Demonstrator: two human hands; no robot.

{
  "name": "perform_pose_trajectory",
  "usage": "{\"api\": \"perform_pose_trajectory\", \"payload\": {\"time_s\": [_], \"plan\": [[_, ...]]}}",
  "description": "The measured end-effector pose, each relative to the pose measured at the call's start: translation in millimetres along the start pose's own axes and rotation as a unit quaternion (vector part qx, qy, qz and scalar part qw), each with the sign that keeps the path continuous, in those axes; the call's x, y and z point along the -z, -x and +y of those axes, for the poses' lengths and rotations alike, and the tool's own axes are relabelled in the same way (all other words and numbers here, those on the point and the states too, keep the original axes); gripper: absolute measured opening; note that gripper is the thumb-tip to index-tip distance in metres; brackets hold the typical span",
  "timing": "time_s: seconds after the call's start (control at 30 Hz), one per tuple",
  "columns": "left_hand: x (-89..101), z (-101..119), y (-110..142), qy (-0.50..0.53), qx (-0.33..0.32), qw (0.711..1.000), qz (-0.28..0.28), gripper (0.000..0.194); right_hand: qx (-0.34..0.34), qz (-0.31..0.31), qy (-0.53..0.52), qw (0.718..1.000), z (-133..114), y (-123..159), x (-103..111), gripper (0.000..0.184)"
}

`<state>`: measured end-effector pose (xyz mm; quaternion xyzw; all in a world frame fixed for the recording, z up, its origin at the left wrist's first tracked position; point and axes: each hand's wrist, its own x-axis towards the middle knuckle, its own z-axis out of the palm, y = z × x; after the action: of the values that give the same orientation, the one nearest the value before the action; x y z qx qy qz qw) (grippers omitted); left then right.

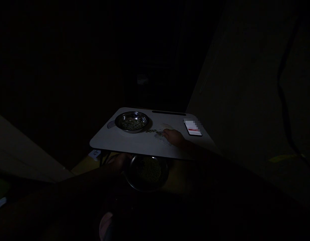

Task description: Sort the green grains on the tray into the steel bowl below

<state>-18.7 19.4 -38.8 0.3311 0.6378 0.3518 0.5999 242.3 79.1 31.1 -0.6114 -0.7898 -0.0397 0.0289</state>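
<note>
- And there's the table (pixel 114 143), a pale top with rounded corners, dim in this dark room, a steel bowl (pixel 131 131) standing on its far left part.
- Just right of the bowl, look, a thin trail of small pieces (pixel 151 131) lies loose on the top!
- Beyond those, farther right of the bowl, a grey patterned patch (pixel 166 141); print or sheet, I can't tell.
- Well right of the bowl, a phone (pixel 193 128), face up, screen glowing, red band showing.
- Close left of the bowl, another grey patch (pixel 111 125).
</note>
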Motion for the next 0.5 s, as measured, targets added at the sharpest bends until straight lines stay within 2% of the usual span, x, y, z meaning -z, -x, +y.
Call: {"api": "perform_pose_trajectory", "payload": {"time_s": [0.13, 0.27, 0.5], "plan": [[-1.5, 4, 4, 0.001, 0.023, 1.000, -0.014, 0.018, 0.020, 0.010, -0.002, 1.000, -9, -5, -1, 0.036], [-3.1, 6, 9, 0.012, 0.007, 1.000, -0.010, 0.017, 0.019, 0.006, 0.001, 1.000, -15, -6, 2, 0.037], [1.0, 0, 0, -0.001, -0.003, 1.000, 0.008, 0.016, 0.003, -0.010, 0.009, 1.000, -11, 7, 5, 0.039]]}}
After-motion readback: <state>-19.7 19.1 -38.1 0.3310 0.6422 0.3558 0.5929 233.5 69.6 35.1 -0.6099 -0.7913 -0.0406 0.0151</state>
